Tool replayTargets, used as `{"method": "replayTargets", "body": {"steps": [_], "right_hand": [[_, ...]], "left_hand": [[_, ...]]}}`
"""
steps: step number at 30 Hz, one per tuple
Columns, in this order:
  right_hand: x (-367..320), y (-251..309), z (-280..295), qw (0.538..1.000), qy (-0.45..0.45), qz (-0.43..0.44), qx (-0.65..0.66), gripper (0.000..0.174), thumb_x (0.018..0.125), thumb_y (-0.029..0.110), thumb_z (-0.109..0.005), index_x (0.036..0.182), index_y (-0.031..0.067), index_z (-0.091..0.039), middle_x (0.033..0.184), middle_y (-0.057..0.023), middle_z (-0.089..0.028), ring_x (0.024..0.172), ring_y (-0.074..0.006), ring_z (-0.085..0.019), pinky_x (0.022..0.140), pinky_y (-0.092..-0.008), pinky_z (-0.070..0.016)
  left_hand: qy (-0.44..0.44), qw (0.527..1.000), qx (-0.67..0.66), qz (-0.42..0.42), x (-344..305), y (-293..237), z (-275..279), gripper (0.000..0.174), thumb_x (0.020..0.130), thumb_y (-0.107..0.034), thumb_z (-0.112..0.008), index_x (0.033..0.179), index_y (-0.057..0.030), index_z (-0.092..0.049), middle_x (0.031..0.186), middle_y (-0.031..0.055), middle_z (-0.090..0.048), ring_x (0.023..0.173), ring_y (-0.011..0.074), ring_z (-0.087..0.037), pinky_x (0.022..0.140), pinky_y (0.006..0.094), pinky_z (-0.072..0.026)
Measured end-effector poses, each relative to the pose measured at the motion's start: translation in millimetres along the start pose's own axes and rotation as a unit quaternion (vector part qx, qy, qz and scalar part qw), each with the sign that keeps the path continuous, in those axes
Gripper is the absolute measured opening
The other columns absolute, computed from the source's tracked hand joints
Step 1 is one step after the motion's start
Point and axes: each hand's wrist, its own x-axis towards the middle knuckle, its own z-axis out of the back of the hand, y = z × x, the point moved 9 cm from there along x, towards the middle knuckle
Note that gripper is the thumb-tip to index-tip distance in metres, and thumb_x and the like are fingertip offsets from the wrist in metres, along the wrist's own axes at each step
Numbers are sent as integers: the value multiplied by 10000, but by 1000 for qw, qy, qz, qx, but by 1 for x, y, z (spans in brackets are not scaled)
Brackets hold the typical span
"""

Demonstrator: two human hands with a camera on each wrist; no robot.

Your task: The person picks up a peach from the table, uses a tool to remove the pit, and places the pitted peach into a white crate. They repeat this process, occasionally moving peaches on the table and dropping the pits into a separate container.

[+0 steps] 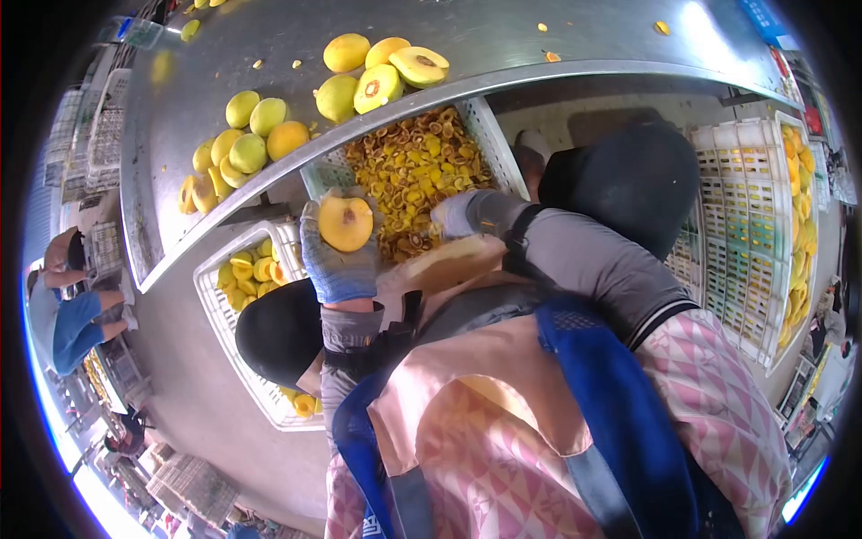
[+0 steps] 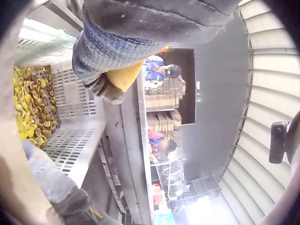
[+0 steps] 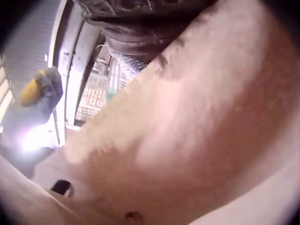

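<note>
A halved yellow peach (image 1: 346, 224) lies cut face up in my gloved left hand (image 1: 339, 260), above the near left edge of a scrap crate. In the left wrist view, glove fingers (image 2: 112, 93) curl round the yellow peach half (image 2: 125, 76). My gloved right hand (image 1: 454, 216) is low over the crate's scraps (image 1: 422, 171), which are brown and yellow pit pieces. Its fingers are mostly hidden, and I cannot tell whether it holds anything. In the right wrist view the apron (image 3: 187, 140) covers most of that hand, with a bit of glove (image 3: 127, 64) showing.
Whole and cut peaches (image 1: 247, 153) rest along the edge of the metal table (image 1: 503, 45). A white crate (image 1: 208, 292) of peaches stands at left. Tall crates (image 1: 741, 234) of peach pieces stand at right. Dark rounded knee-like shapes (image 1: 628, 184) flank the scrap crate.
</note>
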Motion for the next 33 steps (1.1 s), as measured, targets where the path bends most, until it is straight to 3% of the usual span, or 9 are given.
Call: {"method": "replayTargets", "body": {"steps": [2,5,8,10,17,25,27,29,33], "right_hand": [[9,2,-35,991,116,2,-59,349,844,310,-650,1101,78,-692,1105,-171,-679,1019,-336,-653,872,-421,-512],[13,-6,-15,989,116,-52,-76,397,846,326,-649,1159,83,-673,1168,-163,-662,1063,-331,-640,906,-422,-498],[19,-25,49,993,-91,-59,-36,375,881,345,-639,1127,62,-652,1091,-161,-675,1093,-345,-617,963,-413,-467],[-2,-21,106,895,-431,-6,-111,316,882,285,-627,1066,28,-612,1028,-170,-677,1038,-346,-629,885,-408,-490],[-11,-43,87,979,-136,-141,60,335,904,361,-569,982,67,-709,992,-201,-690,956,-372,-665,839,-432,-520],[-109,84,63,989,-132,60,40,326,902,313,-569,1070,38,-612,872,-219,-673,849,-409,-657,737,-497,-502],[-143,59,126,944,-283,-32,168,380,978,411,-487,1043,60,-617,932,-231,-667,915,-389,-649,775,-443,-503],[-156,48,150,870,-377,25,318,394,954,411,-559,1038,28,-602,926,-222,-667,841,-379,-645,738,-425,-498],[-177,102,145,809,-279,150,494,412,916,390,-645,1048,5,-583,818,-142,-644,750,-242,-636,665,-349,-501]], "left_hand": [[-13,1000,-13,-2,-3,0,1,435,947,-386,-507,1126,3,-584,1011,181,-648,883,327,-623,746,466,-526],[-47,996,66,-39,-8,-7,3,449,951,-382,-513,1169,5,-576,1028,180,-650,897,331,-627,742,466,-535],[-63,994,79,-32,-4,-6,7,467,956,-387,-506,1198,8,-569,1038,178,-649,928,330,-624,743,466,-542],[-65,995,51,-60,1,-10,14,465,951,-386,-512,1186,11,-571,1044,183,-647,940,325,-619,753,462,-543],[51,998,-43,-18,3,-9,4,468,913,-365,-571,1172,24,-567,1088,179,-621,994,322,-590,875,461,-508],[31,988,-148,10,-8,-7,-2,508,910,-351,-597,1233,34,-527,1208,227,-567,1126,349,-550,981,488,-460],[92,989,-116,-1,-15,-7,-14,511,908,-348,-602,1239,33,-523,1208,225,-566,1139,347,-542,993,497,-451],[146,986,-78,-13,-27,-7,-31,486,905,-343,-608,1220,15,-520,1187,209,-562,1122,348,-538,983,513,-455],[156,986,-32,-51,-44,-3,-55,504,923,-392,-584,1250,-13,-518,1217,192,-565,1147,332,-531,1013,498,-433]]}}
